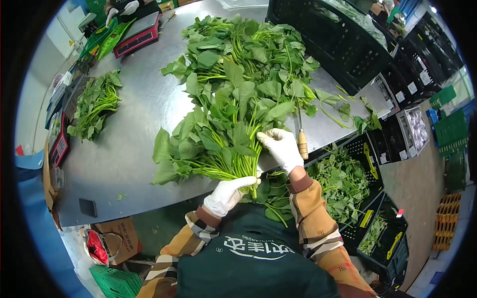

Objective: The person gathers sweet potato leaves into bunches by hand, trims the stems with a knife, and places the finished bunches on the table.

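Note:
My left hand (226, 196), in a white glove, is closed round the stem ends of a bunch of leafy greens (218, 144) at the table's near edge. The leaves of that bunch fan out up and to the left. My gloved right hand (282, 148) has its thumb and fingers pinched together at the bunch's right side, on a stem or leaf there. Just right of that hand lies a knife (301, 134) with a wooden handle. Beyond the bunch spreads a big pile of the same greens (248, 49).
A smaller bunch (99, 102) lies on the left of the metal table (144, 99). Red scales (139, 37) stand at the far left. A black crate (328, 39) borders the back right. Below on the right, crates hold loose greens (343, 184). Another person's gloved hands (124, 10) show at top left.

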Motion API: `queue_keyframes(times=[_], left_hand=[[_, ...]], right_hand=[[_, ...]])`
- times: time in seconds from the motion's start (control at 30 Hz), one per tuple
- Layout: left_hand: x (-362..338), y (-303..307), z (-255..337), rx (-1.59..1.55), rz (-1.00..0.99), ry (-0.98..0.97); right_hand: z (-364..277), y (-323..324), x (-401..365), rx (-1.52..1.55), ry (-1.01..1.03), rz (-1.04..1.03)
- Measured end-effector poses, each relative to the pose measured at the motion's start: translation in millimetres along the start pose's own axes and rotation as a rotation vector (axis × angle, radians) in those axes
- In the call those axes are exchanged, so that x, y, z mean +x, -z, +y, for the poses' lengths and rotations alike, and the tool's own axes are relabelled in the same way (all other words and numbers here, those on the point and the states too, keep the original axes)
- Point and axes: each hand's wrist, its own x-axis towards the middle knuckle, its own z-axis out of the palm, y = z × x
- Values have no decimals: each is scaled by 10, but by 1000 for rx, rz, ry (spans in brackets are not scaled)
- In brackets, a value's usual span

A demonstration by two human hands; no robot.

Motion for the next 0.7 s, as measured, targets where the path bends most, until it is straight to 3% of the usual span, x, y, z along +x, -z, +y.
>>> queue_keyframes(times=[0.23, 0.27, 0.37, 0.43, 0.5, 0.6, 0.7], left_hand=[[6, 34, -10, -5, 54, -13], [10, 11, -7, 4, 70, -8], [26, -22, -30, 21, 98, -12], [72, 25, -98, 25, 89, -38], [30, 38, -90, 47, 123, 23], [-27, 18, -66, 52, 124, 32], [-34, 30, -69, 52, 117, 33]], right_hand=[[-171, -18, -220, 448, 64, 94], [-310, 21, -328, 358, 50, 77], [-332, -12, -514, -147, 421, 211], [-451, -83, -625, -59, 270, 141], [-283, -94, -596, -414, 466, 251], [-218, -67, -517, -185, 357, 74], [-118, -117, -510, -199, 229, 36]])
